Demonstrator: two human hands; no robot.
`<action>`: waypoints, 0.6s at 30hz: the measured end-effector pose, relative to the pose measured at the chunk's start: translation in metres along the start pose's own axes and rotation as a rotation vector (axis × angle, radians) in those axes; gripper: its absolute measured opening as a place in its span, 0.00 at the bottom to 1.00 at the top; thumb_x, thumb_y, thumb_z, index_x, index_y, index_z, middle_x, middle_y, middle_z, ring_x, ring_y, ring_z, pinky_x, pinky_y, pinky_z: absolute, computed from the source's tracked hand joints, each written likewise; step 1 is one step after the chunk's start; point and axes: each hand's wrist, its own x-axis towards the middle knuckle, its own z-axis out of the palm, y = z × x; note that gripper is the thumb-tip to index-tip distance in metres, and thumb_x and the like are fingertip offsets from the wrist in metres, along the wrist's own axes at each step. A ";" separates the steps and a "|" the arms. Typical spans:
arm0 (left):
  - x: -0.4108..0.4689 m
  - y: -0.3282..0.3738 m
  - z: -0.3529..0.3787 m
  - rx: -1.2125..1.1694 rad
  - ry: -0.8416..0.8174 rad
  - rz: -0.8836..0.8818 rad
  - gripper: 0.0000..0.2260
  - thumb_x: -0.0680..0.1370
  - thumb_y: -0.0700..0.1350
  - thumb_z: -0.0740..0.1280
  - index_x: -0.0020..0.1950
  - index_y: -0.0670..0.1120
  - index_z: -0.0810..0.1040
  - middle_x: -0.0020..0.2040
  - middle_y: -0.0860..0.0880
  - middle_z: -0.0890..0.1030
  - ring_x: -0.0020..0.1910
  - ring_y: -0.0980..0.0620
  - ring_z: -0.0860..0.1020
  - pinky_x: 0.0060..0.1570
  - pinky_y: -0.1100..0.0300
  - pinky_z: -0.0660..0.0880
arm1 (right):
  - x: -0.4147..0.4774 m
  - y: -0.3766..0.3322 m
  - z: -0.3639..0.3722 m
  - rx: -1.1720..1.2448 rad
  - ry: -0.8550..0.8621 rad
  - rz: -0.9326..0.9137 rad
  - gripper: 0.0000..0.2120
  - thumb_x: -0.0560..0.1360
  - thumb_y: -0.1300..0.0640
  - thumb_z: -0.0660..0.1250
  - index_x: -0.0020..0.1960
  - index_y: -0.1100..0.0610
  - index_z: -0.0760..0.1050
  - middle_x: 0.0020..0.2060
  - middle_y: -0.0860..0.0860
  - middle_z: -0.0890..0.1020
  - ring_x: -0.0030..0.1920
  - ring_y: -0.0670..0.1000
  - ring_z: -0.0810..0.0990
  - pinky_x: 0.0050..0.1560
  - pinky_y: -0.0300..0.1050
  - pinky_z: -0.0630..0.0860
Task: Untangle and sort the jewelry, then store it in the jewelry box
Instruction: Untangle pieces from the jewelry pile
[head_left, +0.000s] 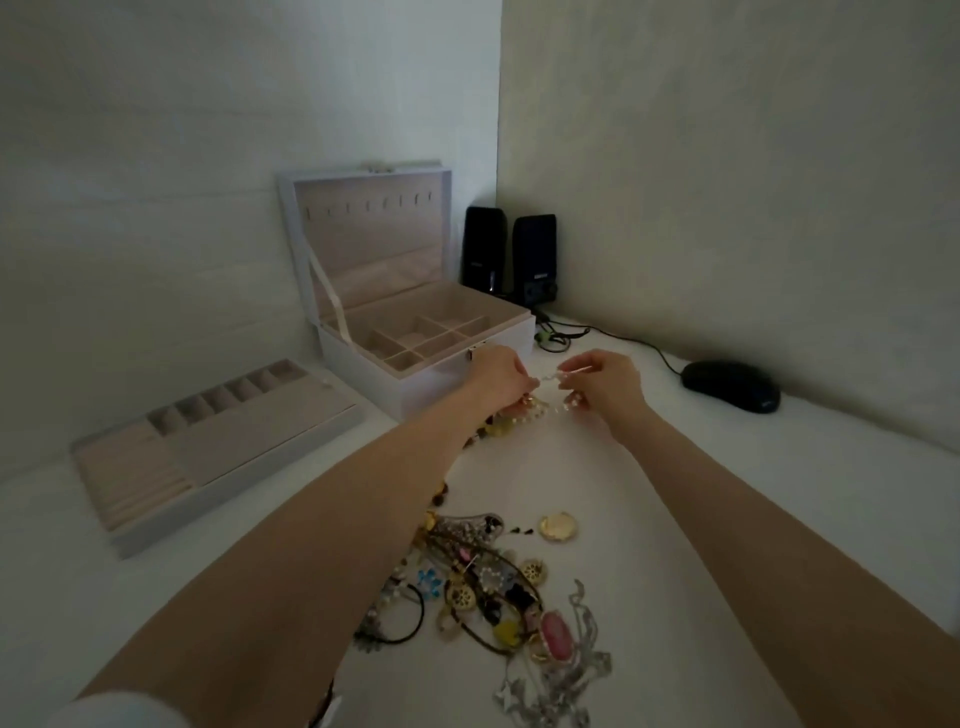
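Note:
My left hand (501, 379) and my right hand (605, 387) are raised in front of the open white jewelry box (431, 338). Between them they pinch a pale beaded strand (550, 376), and more beads hang in a loop (540, 410) under the fingers. A tangled pile of jewelry (483, 587) lies on the white table near me, with a pink pendant (556, 629), a round gold piece (558, 527) and silver chains (561, 680). The box's divided compartments look bare.
The box's removable tray (208, 447), with ring rolls and small slots, lies to the left. Two black speakers (511, 254) stand in the corner behind the box. A black mouse (730, 385) and its cable sit at right, by the wall.

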 end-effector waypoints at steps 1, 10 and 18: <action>0.004 -0.002 0.001 0.016 0.011 0.006 0.09 0.77 0.43 0.68 0.51 0.37 0.78 0.47 0.38 0.83 0.46 0.41 0.82 0.52 0.49 0.79 | 0.005 0.002 0.002 0.000 0.019 -0.004 0.07 0.71 0.71 0.68 0.46 0.63 0.79 0.35 0.57 0.81 0.21 0.43 0.75 0.25 0.34 0.73; -0.013 -0.012 -0.019 0.141 0.097 0.175 0.07 0.79 0.41 0.62 0.53 0.41 0.76 0.52 0.45 0.80 0.51 0.46 0.78 0.52 0.53 0.76 | 0.004 0.008 -0.001 -0.348 -0.003 -0.131 0.10 0.73 0.65 0.66 0.51 0.55 0.81 0.47 0.53 0.83 0.47 0.51 0.80 0.47 0.40 0.74; -0.106 -0.028 -0.083 0.244 -0.071 0.195 0.08 0.78 0.48 0.66 0.52 0.44 0.77 0.46 0.51 0.81 0.42 0.56 0.79 0.39 0.63 0.73 | -0.069 -0.037 0.014 -0.328 -0.206 -0.366 0.06 0.74 0.61 0.68 0.50 0.55 0.80 0.46 0.49 0.82 0.43 0.46 0.79 0.45 0.38 0.76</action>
